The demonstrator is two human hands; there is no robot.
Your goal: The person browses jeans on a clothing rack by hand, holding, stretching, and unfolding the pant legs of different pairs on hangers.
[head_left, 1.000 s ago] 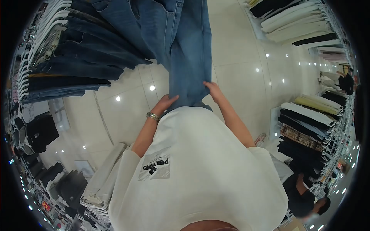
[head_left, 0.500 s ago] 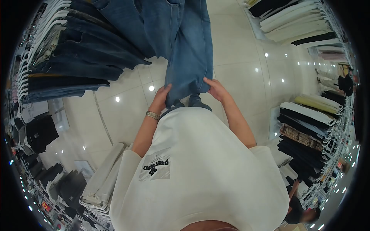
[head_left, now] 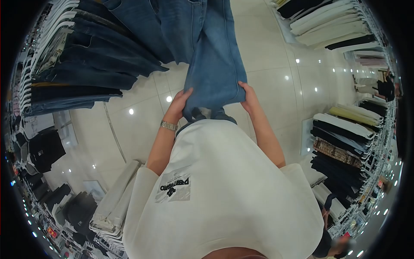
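Note:
A pair of blue jeans stretches from the top of the view toward my body, one leg spread wide between my hands. My left hand, with a metal-band watch on the wrist, grips the left edge near the hem. On the opposite edge, my right hand pinches the denim with the thumb on top. The rest of my fingers are partly hidden beneath the cloth. The hem hangs just in front of my white shirt.
Dark jeans hang on a rack at the upper left. Light trousers hang at lower left. Racks of trousers line the right side. One person is at lower right, another at far right.
The hem of the jeans has spread wider and flatter. My right hand moved right and slightly up; my left hand rose from its first position. The person at lower right shifted downward.

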